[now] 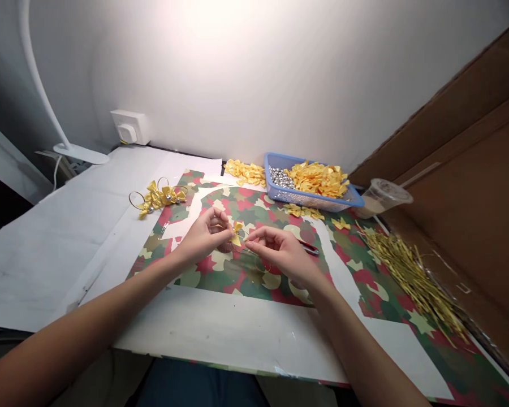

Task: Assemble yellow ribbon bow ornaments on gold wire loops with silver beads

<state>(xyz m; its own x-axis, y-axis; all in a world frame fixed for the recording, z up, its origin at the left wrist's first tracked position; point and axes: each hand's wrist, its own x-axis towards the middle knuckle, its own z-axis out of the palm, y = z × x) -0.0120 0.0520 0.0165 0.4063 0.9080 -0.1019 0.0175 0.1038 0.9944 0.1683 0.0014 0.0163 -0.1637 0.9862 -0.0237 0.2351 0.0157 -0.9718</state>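
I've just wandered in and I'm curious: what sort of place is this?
It looks like a small craft table, perhaps in a home or workshop. A blue basket holds yellow bows and silver balls; gold strands lie in a bundle at the right.

- Is a table (220,328), dressed in camouflage-patterned covering (388,299) — green, red, cream — with a white sheet (38,237) at left.
- Bears, along the far side, loose yellow bows (244,172), a blue basket (297,196) and a clear cup (375,198).
- Carries, at left, ringed yellow ornaments (156,196).
- Holds gold strips (415,277) at right.
- Supports a dark red tool (310,249), partly hidden.
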